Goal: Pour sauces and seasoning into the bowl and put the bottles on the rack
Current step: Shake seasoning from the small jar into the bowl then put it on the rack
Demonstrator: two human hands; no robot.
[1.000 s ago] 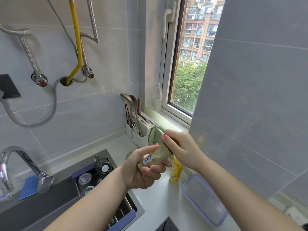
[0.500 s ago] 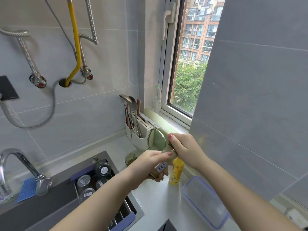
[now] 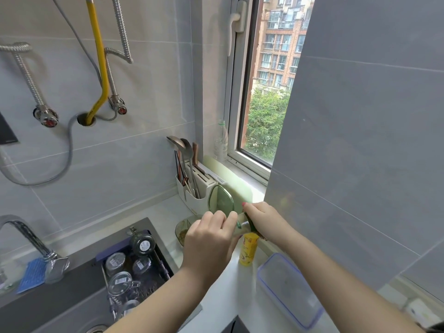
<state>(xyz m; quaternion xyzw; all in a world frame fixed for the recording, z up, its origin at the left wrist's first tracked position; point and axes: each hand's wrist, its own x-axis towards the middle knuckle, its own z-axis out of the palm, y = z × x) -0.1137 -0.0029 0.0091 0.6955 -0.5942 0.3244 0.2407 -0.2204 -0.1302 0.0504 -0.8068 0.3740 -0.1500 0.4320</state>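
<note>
The bottle (image 3: 243, 226) is held nearly level above the counter (image 3: 223, 292), its long axis running from about 8 o'clock at the base to 2 o'clock at the dark green cap end. Its body is wrapped by the left hand (image 3: 209, 243), which is clenched around it so that only a short pale stretch of neck shows between the two hands. The cap end is gripped by the right hand (image 3: 263, 221), fingers closed over it; whether the cap is being loosened or tightened cannot be told. The bottle thus lies at 2 o'clock from the left hand and at 8 o'clock from the right, touching both. The bowl (image 3: 183, 230) is seen at 9 o'clock from the bottle, just beside the left hand and partly hidden by it. A yellow bottle (image 3: 248, 251) stands upright directly below the cap end, at 6 o'clock. The rack (image 3: 134, 265), already holding jars, sits in the sink at 8 o'clock, nearer the left hand. It is judged that any pour calls for the mouth to be swung toward 9 o'clock.
</note>
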